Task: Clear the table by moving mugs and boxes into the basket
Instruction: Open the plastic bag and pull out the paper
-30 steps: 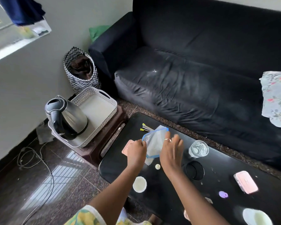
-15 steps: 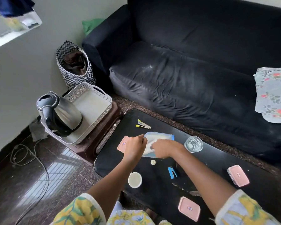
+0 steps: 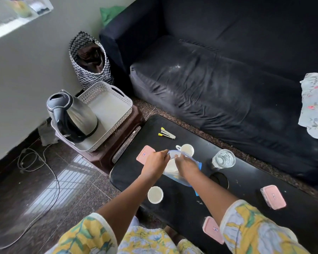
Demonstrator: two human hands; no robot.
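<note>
Both my hands hold a clear plastic bag with a blue zip edge (image 3: 174,170) over the black table (image 3: 246,180). My left hand (image 3: 155,162) pinches its left top corner and my right hand (image 3: 186,165) grips the top edge beside it. A white mug (image 3: 187,149) stands just behind the bag. Another white mug (image 3: 155,194) sits near the table's front edge. Pink-lidded boxes lie on the table: one left of my left hand (image 3: 145,154), one at the front (image 3: 212,229), one at the right (image 3: 273,196). The white lattice basket (image 3: 116,101) stands on a brown stool left of the table.
A steel kettle (image 3: 72,116) sits in the basket's near end. A glass of water (image 3: 223,158) and yellow-tipped clips (image 3: 166,133) are on the table. A dark sofa (image 3: 228,70) runs behind, a zigzag bag (image 3: 89,59) beside it. A cable (image 3: 50,173) lies on the floor.
The bag was raised upright a second ago, came down flat to the table, and is now held by its top edge. A white mug behind it has come into sight.
</note>
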